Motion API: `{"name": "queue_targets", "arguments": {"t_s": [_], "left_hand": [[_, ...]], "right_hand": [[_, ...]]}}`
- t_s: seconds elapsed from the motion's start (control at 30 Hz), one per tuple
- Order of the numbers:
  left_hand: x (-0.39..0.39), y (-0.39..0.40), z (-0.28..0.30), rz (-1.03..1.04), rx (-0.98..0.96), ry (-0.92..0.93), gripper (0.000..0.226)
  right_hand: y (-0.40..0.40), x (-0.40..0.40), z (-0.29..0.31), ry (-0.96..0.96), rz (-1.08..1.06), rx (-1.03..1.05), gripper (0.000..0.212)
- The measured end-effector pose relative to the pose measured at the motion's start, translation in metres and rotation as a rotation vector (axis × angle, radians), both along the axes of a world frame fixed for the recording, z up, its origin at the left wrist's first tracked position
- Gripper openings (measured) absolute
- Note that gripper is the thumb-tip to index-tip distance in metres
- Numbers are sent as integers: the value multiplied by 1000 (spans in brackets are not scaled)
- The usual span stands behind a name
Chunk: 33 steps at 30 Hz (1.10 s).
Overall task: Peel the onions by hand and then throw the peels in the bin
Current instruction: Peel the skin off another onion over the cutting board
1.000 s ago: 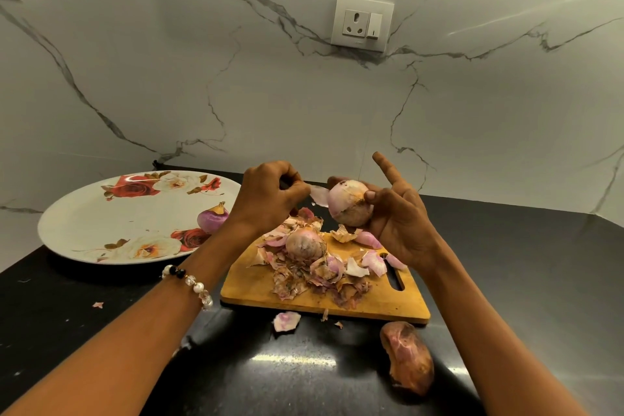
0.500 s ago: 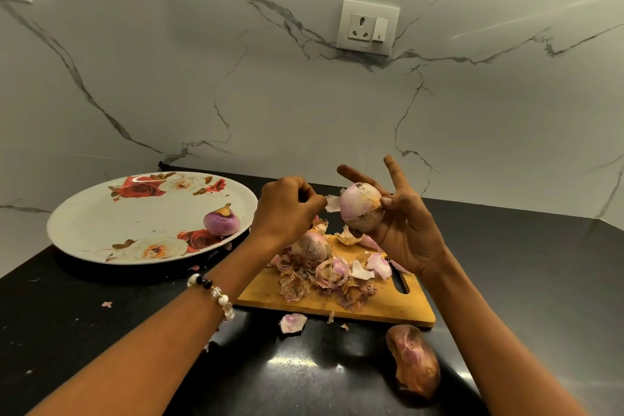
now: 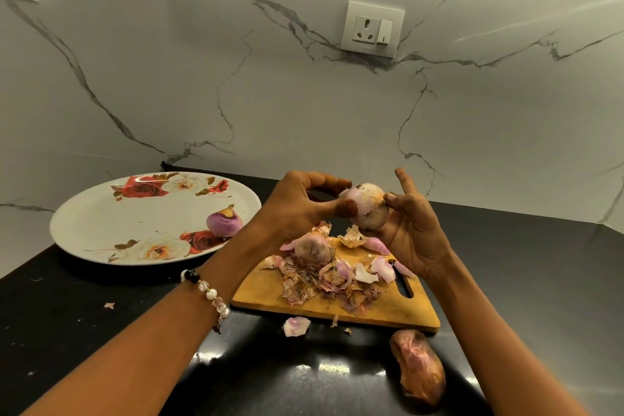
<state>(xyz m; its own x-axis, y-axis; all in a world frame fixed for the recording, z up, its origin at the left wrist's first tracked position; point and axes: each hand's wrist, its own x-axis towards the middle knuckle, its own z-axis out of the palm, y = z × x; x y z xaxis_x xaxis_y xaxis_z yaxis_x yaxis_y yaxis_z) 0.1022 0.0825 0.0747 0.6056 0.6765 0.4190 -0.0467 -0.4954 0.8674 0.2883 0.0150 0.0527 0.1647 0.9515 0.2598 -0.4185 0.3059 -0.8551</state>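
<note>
Held onion (image 3: 366,209) above far edge of cutting board (image 3: 263,294): right hand (image 3: 410,233) cupped round it, left hand (image 3: 297,209) pinched its skin. Peels (image 3: 324,277) heaped on board

Black shiny countertop (image 3: 506,280) has a flowery plate (image 3: 101,230), a wooden cutting board (image 3: 388,311), one loose brownish onion (image 3: 418,368) and a few stray peel bits (image 3: 296,326) sitting on it.
</note>
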Motion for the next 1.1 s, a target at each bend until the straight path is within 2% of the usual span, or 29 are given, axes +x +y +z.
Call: {"name": "queue_targets", "arguments": {"t_s": [0.07,0.1,0.2,0.3,0.37,0.5,0.67,0.83,0.87,0.97,1.0,1.1], "left_hand": [[0,0,1,9,21,-5,46],[-1,0,2,11,11,-15,47],[-3,3,2,33,-12,-31,40],[-1,3,-2,94,-18,-52,42],[3,1,-5,174,87,-65,42],[10,-6,-8,353,353,-123,28],[13,-4,-12,357,499,-96,27],[12,-5,-10,203,377,-77,29],[12,-5,-10,178,325,-88,29],[11,-5,-10,125,148,-136,27],[10,-5,-10,113,104,-139,26],[10,-5,-10,99,48,-125,23]], "right_hand": [[-2,-3,2,5,-6,10,109],[-2,-3,2,10,-12,6,111],[-3,-5,4,45,-19,-9,150],[-5,-6,4,99,10,10,158],[-6,-8,5,115,24,12,157],[-7,-8,6,129,-1,21,156],[-5,-5,5,140,-25,12,153],[-5,-2,3,158,-3,-14,139],[-5,-3,4,168,0,-21,127],[-8,-6,5,187,-3,-37,65],[-9,-7,6,180,12,-39,59],[-7,-6,6,177,18,-57,85]]}}
